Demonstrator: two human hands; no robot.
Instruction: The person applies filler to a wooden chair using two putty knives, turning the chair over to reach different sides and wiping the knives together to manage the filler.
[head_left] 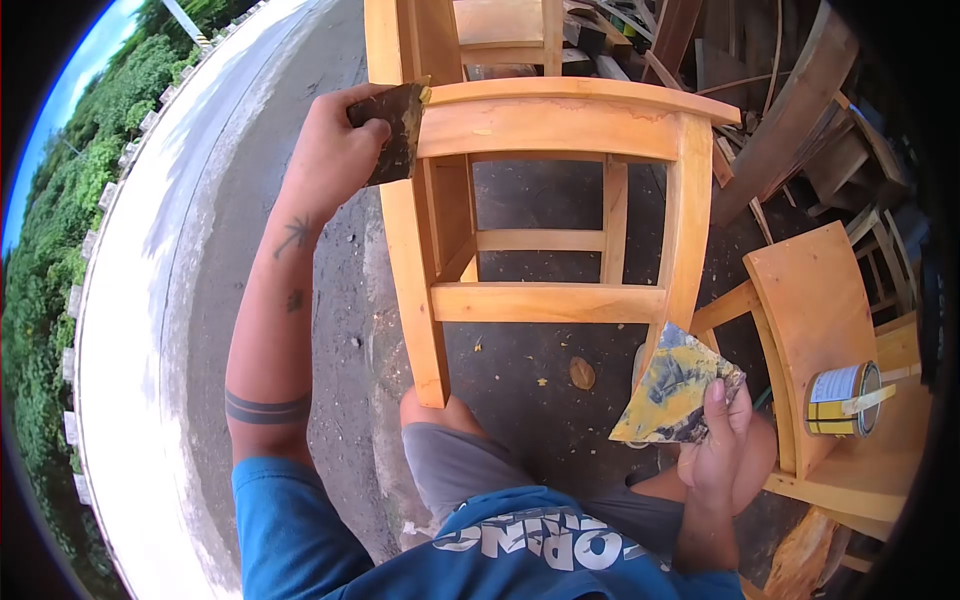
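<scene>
A wooden chair stands tilted in front of me, its leg resting against my knee. My left hand is closed on a dark, flat putty spreader with yellowish putty along its edge. That spreader lies against the upper left corner of the chair frame. Low on the right, my right hand grips an irregular flat putty board, smeared with yellow and dark grey filler. The board is close to the chair's right leg. Reddish-brown stain marks show along the chair's top rail.
An opened tin with a yellow label and a flat stick across it sits on another wooden chair at right. Scrap timber is piled behind. A road runs along the left; a dry leaf lies on the ground.
</scene>
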